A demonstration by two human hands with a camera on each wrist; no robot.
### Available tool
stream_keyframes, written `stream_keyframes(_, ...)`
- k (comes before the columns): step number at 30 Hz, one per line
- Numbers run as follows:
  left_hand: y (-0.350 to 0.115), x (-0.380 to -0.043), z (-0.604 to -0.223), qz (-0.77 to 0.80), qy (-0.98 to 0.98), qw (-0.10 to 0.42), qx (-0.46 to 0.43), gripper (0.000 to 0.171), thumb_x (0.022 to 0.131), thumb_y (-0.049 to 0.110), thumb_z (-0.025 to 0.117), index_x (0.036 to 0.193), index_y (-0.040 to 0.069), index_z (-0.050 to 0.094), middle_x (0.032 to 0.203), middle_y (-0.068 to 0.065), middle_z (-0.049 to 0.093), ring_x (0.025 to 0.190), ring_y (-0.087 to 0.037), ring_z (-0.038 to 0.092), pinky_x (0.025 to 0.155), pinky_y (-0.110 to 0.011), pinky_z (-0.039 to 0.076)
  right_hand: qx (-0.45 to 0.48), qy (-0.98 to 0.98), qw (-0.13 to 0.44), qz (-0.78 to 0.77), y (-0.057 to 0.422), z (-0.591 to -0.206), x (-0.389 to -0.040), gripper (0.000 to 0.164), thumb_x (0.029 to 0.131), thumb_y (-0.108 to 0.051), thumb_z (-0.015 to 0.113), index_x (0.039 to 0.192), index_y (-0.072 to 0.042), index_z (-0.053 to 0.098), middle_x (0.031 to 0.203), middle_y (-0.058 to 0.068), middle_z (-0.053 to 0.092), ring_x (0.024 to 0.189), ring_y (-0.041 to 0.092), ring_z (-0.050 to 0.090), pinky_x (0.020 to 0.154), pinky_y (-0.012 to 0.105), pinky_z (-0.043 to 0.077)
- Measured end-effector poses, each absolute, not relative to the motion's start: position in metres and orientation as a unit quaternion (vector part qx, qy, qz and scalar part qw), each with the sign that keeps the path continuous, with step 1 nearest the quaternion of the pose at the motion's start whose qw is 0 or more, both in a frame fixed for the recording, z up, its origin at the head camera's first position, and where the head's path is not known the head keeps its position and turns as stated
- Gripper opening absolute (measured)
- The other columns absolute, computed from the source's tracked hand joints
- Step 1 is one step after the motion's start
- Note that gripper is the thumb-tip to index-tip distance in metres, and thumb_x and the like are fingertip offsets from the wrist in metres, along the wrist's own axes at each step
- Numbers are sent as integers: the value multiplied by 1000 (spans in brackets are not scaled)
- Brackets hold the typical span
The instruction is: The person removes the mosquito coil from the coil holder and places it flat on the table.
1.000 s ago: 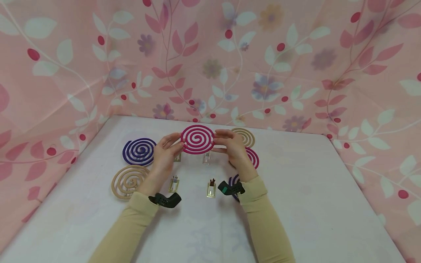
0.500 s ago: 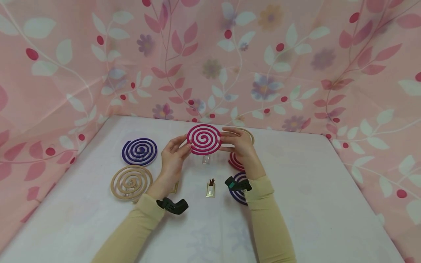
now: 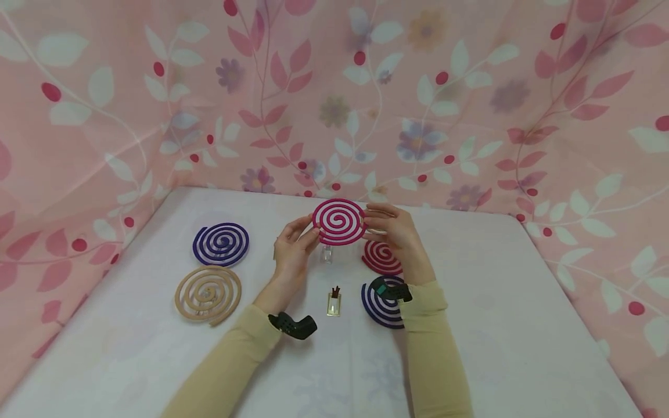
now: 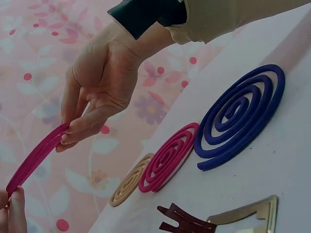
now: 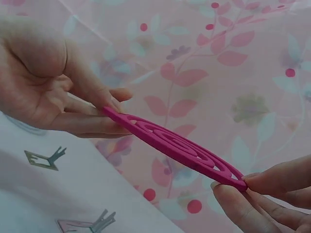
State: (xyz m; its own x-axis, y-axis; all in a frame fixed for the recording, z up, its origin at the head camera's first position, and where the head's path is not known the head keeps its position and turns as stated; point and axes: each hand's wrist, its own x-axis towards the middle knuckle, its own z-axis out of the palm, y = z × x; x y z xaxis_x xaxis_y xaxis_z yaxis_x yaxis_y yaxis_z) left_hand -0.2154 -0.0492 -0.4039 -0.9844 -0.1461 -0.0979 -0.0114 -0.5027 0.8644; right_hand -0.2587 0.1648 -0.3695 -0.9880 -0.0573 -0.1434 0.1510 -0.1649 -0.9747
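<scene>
A pink mosquito coil (image 3: 340, 220) is held up over the far part of the table, tilted with its flat face toward the head view. My left hand (image 3: 291, 251) pinches its left edge between thumb and fingers. On the opposite edge, my right hand (image 3: 399, 235) pinches it with fingertips. The right wrist view catches the coil (image 5: 177, 148) nearly edge-on between both hands. Below it on the table lie small metal coil stands: one with brown prongs (image 3: 334, 305), and a paler stand (image 3: 327, 254) partly hidden behind the coil.
At left, a blue coil (image 3: 224, 241) lies behind a beige coil (image 3: 208, 291). To the right, a second blue coil (image 3: 370, 312) and a pink-red coil (image 3: 378, 268) lie partly under my right arm. The left wrist view also shows a beige coil (image 4: 130, 179) farther back.
Both hands have carried the pink coil rightward, keeping hold of its edges. The coils and stands on the table have stayed put.
</scene>
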Motion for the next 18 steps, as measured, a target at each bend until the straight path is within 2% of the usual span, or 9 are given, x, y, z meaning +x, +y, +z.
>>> stream_keyframes(7,-29,-228,-403,-866,-491,55,74,33,94,-1,65,126,3,59,133,-11,63,108,-18,68,92,-27,57,36,641,50,-765,181,-370,-262,48,94,3,62,140,8,50,107,6,69,83,11,71,70,32,62)
stream_keyframes(18,8,-240,-405,-862,-492,85,87,29,93,-2,66,121,2,61,124,-14,65,106,-21,68,90,-28,58,38,663,13,-748,208,-374,-266,35,96,-1,62,131,0,58,105,1,69,83,11,68,69,29,62)
